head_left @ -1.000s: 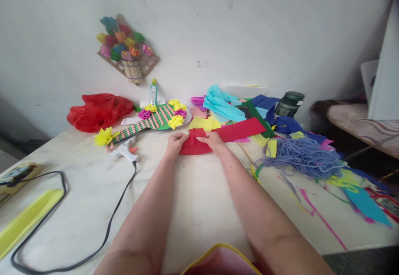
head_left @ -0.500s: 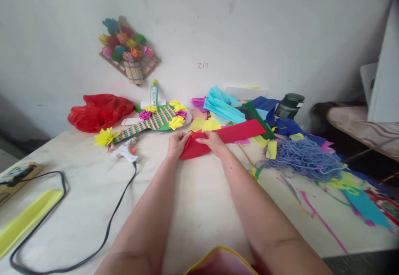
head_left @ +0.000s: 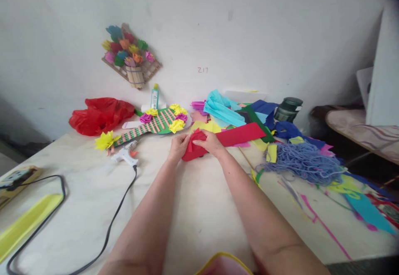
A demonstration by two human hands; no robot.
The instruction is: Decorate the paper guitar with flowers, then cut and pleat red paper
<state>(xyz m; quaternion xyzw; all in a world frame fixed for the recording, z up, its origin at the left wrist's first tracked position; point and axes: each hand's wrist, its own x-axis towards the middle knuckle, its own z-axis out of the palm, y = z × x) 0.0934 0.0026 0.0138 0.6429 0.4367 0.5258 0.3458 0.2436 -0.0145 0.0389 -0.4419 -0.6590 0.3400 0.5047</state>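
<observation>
Single head-worn view, looking forward and down across a pale table (head_left: 193, 208) toward the white wall (head_left: 249, 30) behind it, with both forearms entering from the bottom edge. The left hand (head_left: 179, 147) and right hand (head_left: 210, 143) sit near mid-frame, at arm's length, on the folded red paper (head_left: 195, 152). Relative to that paper, the glue gun (head_left: 125, 155) lies left, the blue yarn (head_left: 304, 163) right, the wall beyond.

Red paper (head_left: 199, 148) now more bunched, lifted.
</observation>
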